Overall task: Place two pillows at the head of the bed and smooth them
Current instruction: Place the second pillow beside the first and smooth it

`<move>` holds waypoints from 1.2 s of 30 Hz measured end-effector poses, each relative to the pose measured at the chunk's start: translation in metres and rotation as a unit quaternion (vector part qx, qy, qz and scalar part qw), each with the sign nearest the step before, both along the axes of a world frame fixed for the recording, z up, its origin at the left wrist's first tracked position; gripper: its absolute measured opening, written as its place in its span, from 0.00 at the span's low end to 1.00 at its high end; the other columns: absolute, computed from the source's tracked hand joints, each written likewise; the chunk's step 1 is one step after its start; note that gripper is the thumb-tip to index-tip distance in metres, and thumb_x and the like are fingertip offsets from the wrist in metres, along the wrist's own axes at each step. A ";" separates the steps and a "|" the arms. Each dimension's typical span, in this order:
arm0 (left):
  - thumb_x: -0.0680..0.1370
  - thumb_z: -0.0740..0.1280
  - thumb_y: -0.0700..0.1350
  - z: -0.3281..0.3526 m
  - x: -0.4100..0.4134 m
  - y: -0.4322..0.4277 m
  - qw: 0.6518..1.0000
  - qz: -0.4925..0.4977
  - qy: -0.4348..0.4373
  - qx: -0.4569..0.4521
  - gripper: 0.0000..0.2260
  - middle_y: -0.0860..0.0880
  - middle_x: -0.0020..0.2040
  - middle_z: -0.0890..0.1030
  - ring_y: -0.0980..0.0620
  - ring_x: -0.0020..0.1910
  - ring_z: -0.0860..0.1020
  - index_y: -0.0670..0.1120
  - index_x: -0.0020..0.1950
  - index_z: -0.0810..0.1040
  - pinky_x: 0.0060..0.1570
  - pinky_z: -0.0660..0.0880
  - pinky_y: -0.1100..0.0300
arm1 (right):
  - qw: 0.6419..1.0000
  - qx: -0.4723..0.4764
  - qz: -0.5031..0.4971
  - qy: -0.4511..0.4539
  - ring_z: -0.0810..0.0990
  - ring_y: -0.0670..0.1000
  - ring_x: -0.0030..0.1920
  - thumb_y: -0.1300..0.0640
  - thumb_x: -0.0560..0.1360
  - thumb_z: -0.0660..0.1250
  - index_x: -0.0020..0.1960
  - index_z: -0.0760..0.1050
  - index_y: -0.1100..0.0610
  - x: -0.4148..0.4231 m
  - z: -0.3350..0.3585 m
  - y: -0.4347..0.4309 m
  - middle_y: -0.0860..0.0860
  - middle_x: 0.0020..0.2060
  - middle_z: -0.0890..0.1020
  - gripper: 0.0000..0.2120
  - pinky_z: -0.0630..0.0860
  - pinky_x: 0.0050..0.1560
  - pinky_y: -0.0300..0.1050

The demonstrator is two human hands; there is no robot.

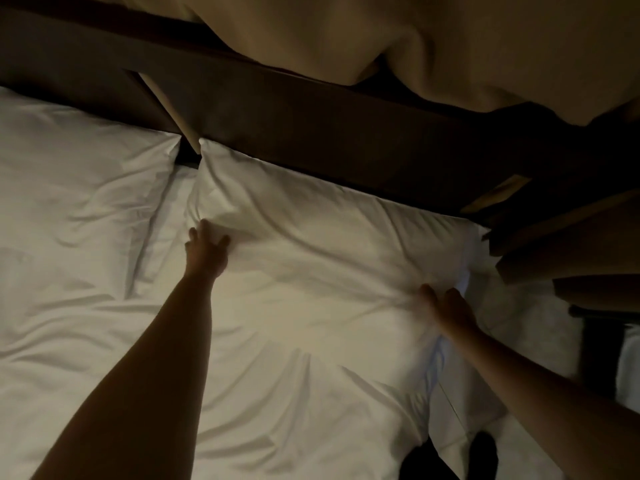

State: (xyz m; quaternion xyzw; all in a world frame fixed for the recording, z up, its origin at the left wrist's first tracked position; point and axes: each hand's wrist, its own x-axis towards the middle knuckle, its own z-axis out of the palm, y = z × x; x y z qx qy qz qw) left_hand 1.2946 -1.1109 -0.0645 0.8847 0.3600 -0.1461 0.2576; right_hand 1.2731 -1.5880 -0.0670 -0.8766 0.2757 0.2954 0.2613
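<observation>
Two white pillows lie side by side against the dark headboard (311, 123). The right pillow (311, 289) fills the middle of the view; the left pillow (76, 202) lies beyond a narrow gap. My left hand (206, 249) rests flat on the right pillow's left edge, fingers spread. On the same pillow's right edge my right hand (446, 308) presses down, fingers together and slightly blurred. Creases fan out across the pillow between my hands. Neither hand holds anything.
A tan curtain (450, 46) hangs behind the headboard. Dark wooden furniture (571, 244) stands at the right of the bed. The white sheet (512, 313) shows beside the right pillow. The room is dim.
</observation>
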 end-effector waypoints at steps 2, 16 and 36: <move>0.81 0.64 0.51 -0.006 -0.011 -0.013 1.000 0.001 -0.022 0.012 0.33 0.34 0.79 0.58 0.30 0.74 0.61 0.43 0.82 0.54 0.74 0.59 0.42 | 1.000 -0.015 -0.018 -0.012 0.71 0.67 0.69 0.40 0.80 0.62 0.75 0.60 0.70 0.001 -0.003 0.003 0.69 0.71 0.70 0.39 0.68 0.65 0.55; 0.83 0.48 0.65 -0.022 -0.023 -0.067 0.985 -0.140 -0.071 0.072 0.30 0.47 0.84 0.49 0.43 0.82 0.48 0.58 0.83 0.45 0.78 0.50 0.42 | 0.886 -0.161 0.330 -0.282 0.68 0.65 0.74 0.39 0.82 0.52 0.80 0.61 0.54 0.063 -0.021 0.036 0.61 0.76 0.67 0.31 0.63 0.70 0.65; 0.84 0.50 0.63 -0.029 -0.039 -0.118 0.967 -0.196 -0.129 0.099 0.29 0.48 0.84 0.48 0.44 0.82 0.47 0.58 0.83 0.45 0.79 0.50 0.45 | 0.866 -0.138 0.360 -0.320 0.64 0.61 0.77 0.42 0.84 0.52 0.81 0.57 0.54 0.031 -0.025 0.083 0.58 0.79 0.63 0.30 0.59 0.74 0.60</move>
